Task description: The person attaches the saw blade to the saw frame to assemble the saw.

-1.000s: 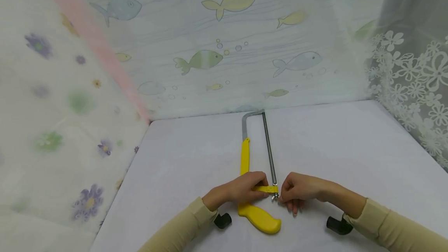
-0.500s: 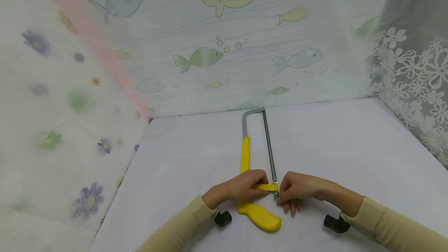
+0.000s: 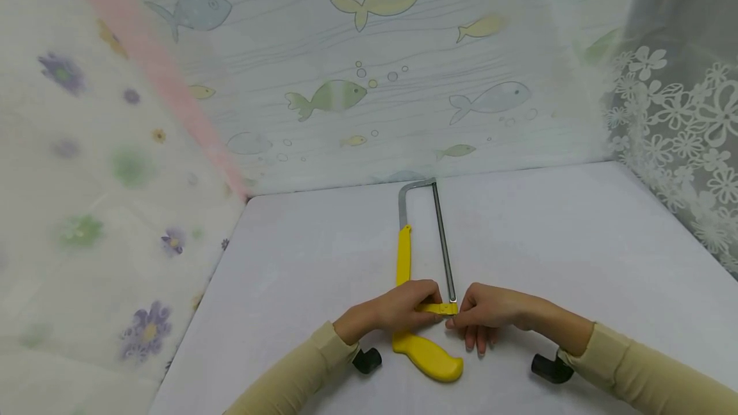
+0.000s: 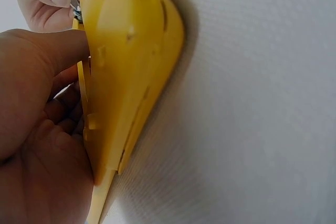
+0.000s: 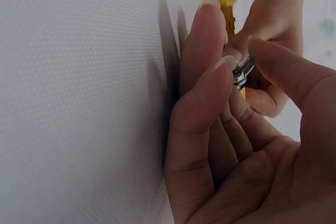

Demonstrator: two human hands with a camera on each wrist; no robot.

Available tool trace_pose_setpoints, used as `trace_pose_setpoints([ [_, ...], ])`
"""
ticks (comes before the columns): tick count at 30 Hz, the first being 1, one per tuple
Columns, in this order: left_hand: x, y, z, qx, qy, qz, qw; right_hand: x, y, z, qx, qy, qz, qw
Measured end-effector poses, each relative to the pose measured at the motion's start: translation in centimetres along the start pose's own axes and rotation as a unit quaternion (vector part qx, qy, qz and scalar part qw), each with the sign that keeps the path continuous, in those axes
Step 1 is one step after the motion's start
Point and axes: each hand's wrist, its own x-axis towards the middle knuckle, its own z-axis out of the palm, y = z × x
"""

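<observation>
A hacksaw [image 3: 429, 358] with a yellow handle and a grey metal bow lies flat on the white cloth, its blade side [image 3: 444, 242] to the right. My left hand [image 3: 403, 306] grips the yellow cross arm of the frame, close to the handle. At the near end of the blade, my right hand [image 3: 489, 309] pinches a small metal wing nut [image 5: 244, 71] between thumb and finger; its other fingers hang down by the cloth. From the head view the nut is hidden behind the fingertips. The yellow handle [image 4: 123, 51] fills the middle of the left wrist view.
The white-covered table [image 3: 311, 242] runs back to a curtain [image 3: 346, 50] printed with fish. A flowered cloth [image 3: 86, 210] hangs at the left and lace [image 3: 692, 133] at the right. Black wrist-worn pieces [image 3: 551, 369] sit under the sleeves.
My right fingertips have shifted left and now cover the wing nut that showed earlier, at a changed angle half a second ago. My left hand and the hacksaw stay in place.
</observation>
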Motion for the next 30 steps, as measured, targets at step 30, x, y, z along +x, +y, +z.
trace_pose_setpoints([
  [30,-0.05,0.38,-0.1,-0.003,-0.002,-0.014,0.9999,-0.27,0.15,-0.21,-0.001,-0.012,-0.023,1.0],
])
